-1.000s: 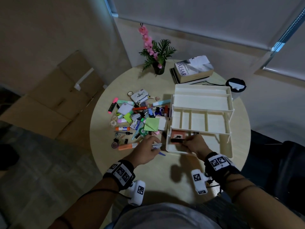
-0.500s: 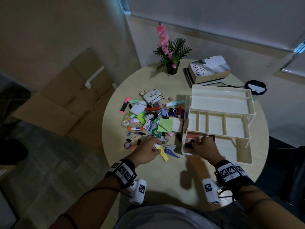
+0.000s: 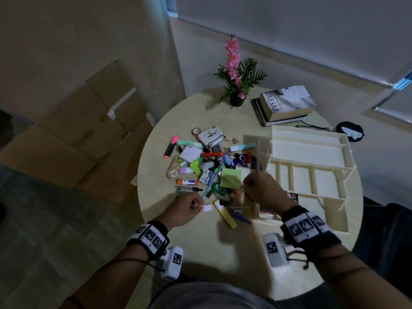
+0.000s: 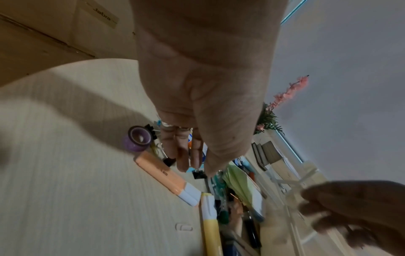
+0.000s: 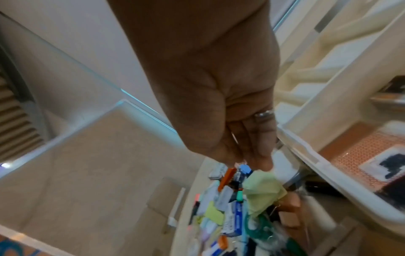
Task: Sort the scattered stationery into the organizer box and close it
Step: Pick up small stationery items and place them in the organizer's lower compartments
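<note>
Scattered stationery (image 3: 207, 166) lies in a heap on the round table (image 3: 223, 246), left of the cream organizer box (image 3: 310, 152). The box stands open with its tiers fanned out; a pinkish-orange packet (image 5: 355, 155) lies in its bottom compartment. My left hand (image 3: 198, 206) hovers at the heap's near edge, fingers pointing down over an orange highlighter (image 4: 162, 171) and a black binder clip (image 4: 199, 174), holding nothing. My right hand (image 3: 247, 181) is over the heap beside the box, fingertips (image 5: 260, 162) at a green sticky-note pad (image 5: 263, 190). Nothing shows in it.
A yellow highlighter (image 3: 226, 216) and a blue piece (image 3: 242, 217) lie near the box's front corner. A purple tape roll (image 4: 137, 138) sits left of my left hand. A potted plant (image 3: 237, 85) and stacked books (image 3: 287, 103) stand at the back. Cardboard boxes (image 3: 78, 130) lie on the floor.
My right hand has come out of the box's bottom compartment and moved left over the heap. My left hand has shifted left from the yellow highlighter to the orange one.
</note>
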Demonstrator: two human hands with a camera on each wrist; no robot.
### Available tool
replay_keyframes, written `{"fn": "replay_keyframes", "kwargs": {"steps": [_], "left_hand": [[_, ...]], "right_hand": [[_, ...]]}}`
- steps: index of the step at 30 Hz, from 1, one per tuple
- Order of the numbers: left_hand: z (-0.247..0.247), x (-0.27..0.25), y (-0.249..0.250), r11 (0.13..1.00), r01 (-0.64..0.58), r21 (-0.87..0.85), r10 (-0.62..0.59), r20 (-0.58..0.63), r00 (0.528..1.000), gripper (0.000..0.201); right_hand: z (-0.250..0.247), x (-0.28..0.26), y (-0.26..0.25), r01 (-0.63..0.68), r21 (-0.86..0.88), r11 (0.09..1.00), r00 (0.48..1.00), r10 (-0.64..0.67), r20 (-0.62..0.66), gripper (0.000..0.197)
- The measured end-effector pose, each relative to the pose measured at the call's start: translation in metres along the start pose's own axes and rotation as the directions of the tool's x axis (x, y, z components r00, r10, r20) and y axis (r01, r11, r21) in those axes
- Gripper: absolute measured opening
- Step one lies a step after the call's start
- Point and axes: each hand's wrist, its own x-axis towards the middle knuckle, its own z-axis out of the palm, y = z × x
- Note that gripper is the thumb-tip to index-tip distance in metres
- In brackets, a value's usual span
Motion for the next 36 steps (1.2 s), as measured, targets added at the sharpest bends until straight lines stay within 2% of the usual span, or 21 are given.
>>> {"fn": "replay_keyframes", "kwargs": {"steps": [1,4,8,10,13,18,26,31,34,36], "left_hand": [[-0.001,0.002,-0.005,1.0,0.001,-0.005,-0.001,-0.006,1.0,0.01],[-0.01,0.001,-0.014,0.999,-0.025,-0.022,0.025,-0.018,1.0,0.011],[-0.026,-0.004,-0.029,0.996,-0.025,-0.081,0.023,-0.017,1.0,0.01],[-0.038,-0.004,-0.043,0.993,-0.008,-0.116,0.006,-0.01,1.0,0.009],[-0.053,-0.002,-0.06,0.992,0.016,-0.125,-0.016,-0.006,1.0,0.011],[-0.067,0.012,-0.065,0.995,-0.004,-0.098,0.003,-0.002,1.0,0.011],[-0.07,0.05,-0.029,0.988,-0.103,-0.113,0.11,0.064,0.992,0.009],[-0.07,0.068,-0.011,0.992,-0.106,-0.067,0.113,0.116,0.987,0.007],[-0.066,0.083,0.0,0.989,-0.14,-0.055,0.145,0.107,0.984,0.01],[-0.057,0.094,0.012,0.984,-0.175,-0.027,0.177,0.112,0.978,0.013]], "right_hand": [[0.005,0.015,-0.005,-0.018,0.011,1.0,0.999,0.018,-0.043,0.012],[0.023,0.054,-0.011,-0.128,-0.019,0.992,0.988,0.125,-0.088,0.031],[0.049,0.079,-0.004,-0.225,-0.22,0.949,0.974,0.214,-0.071,0.062],[0.055,0.083,-0.011,-0.257,-0.278,0.925,0.966,0.252,-0.056,0.067],[0.056,0.087,-0.018,-0.233,-0.342,0.91,0.972,0.228,-0.055,0.068],[0.064,0.086,-0.022,-0.183,-0.345,0.921,0.983,0.18,-0.041,0.079],[0.069,0.082,-0.028,-0.179,-0.398,0.9,0.983,0.146,-0.111,0.075],[0.066,0.067,-0.034,-0.14,-0.367,0.919,0.981,0.079,-0.175,0.043],[0.065,0.039,-0.035,-0.069,-0.185,0.98,0.973,0.025,-0.231,0.017],[0.065,0.013,-0.025,-0.073,0.062,0.995,0.95,0.088,-0.299,0.011]]}}
